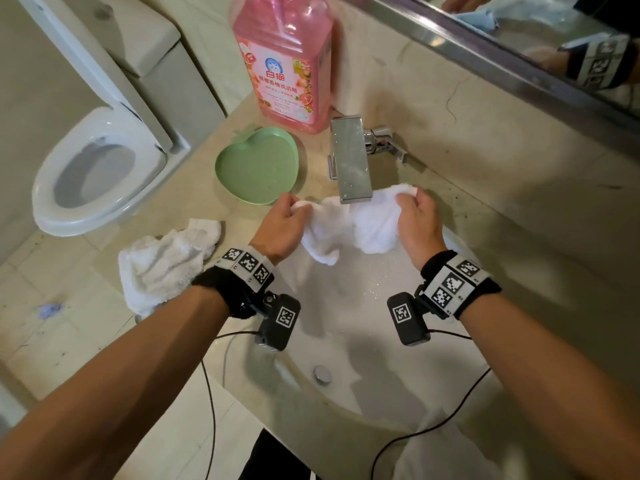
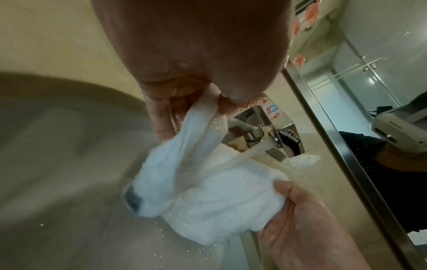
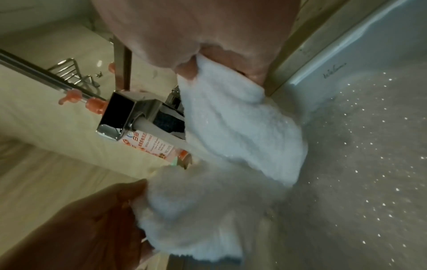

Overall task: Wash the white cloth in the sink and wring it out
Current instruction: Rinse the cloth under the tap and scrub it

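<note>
White cloth stretched between left grip, right grip, under faucet.

Tap overhangs the back edge of the sink, its spout just above the cloth; a water stream runs down onto the cloth. Left of the tap, along the counter's back edge: a bottle, then a green dish in front of it. A second cloth lies at the counter's left edge. The basin's front half stands open. Counter right of the tap is bare.
</note>
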